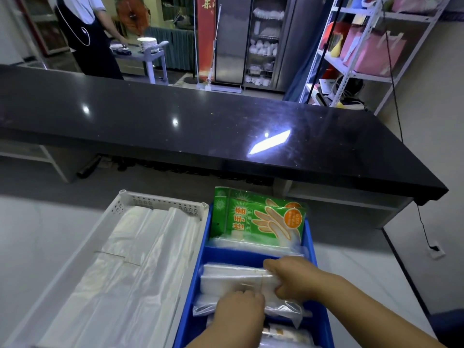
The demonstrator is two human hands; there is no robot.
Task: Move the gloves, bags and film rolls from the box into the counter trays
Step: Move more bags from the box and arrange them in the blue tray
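Observation:
A blue divided tray [309, 237] stands in front of me. Its far compartment holds green glove packets [253, 217] standing upright. In the middle compartment lies a banded bundle of clear plastic bags [226, 277]. My right hand [291, 277] grips the bundle's right end, fingers curled over its top. My left hand [239, 312] curls down onto the bundle's near edge, knuckles up. More clear bags [288, 310] lie beneath. A white perforated tray [160, 200] to the left holds folded white plastic bags [130, 267]. No box or film rolls can be made out.
Both trays sit on a pale counter [37, 242]. A black glossy countertop [200, 126] runs across beyond them. A person in a dark apron [85, 33] stands at a cart with plates [148, 43] far back. Metal shelves [364, 46] stand at the right.

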